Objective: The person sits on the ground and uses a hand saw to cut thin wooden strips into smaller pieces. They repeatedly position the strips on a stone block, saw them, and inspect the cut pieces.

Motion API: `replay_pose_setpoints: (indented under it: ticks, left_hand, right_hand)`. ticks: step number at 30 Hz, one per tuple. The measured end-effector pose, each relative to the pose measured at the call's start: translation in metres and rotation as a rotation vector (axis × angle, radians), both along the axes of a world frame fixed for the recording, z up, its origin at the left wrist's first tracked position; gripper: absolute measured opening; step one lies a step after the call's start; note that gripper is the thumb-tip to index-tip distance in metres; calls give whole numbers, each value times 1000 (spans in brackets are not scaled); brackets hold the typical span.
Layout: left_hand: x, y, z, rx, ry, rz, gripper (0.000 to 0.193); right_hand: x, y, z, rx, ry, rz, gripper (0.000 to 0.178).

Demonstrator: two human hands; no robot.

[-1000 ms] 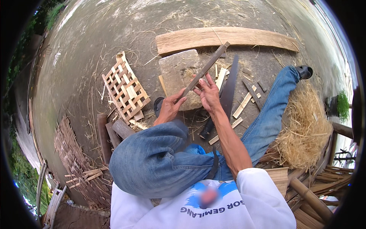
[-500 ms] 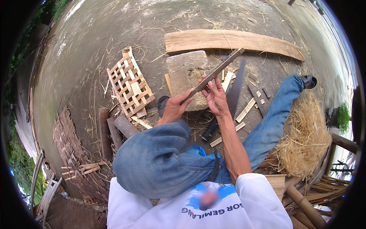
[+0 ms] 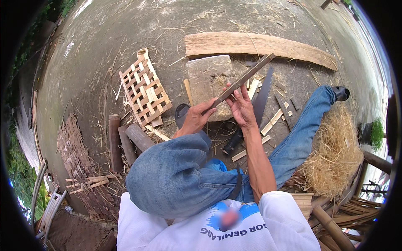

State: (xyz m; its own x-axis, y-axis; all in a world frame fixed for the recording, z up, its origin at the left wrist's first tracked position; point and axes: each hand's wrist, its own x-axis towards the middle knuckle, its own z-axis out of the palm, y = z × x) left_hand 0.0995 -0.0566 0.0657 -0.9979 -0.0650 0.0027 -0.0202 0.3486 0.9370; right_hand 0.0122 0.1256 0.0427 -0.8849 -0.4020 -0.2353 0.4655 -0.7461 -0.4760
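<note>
Since the earlier frame, we are seeing the bamboo strip (image 3: pixel 243 80) tilting with its far end higher over the stone block (image 3: pixel 209 81). In the head view, we are closing the left hand (image 3: pixel 196 118) in a full grip on the strip's near end. The right hand (image 3: pixel 242 106) is cupping the strip at mid-length, fingers (image 3: pixel 234 93) curled about it. A saw (image 3: pixel 263 97) is lying on the ground beside the block, with a woven lattice panel (image 3: pixel 144 90) well to the left and a long plank (image 3: pixel 259 45) beyond.
</note>
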Motion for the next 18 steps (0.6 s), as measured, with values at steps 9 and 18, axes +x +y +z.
replay_pose_setpoints:
  ticks: [9,18]
  left_hand:
    - [0,5,-4,130,-60,8,43]
    - [1,2,-10,173,-166,-36,47]
  right_hand:
    - [-3,4,4,39,-4,17,51]
    - [-4,1,-4,117,-44,-8,52]
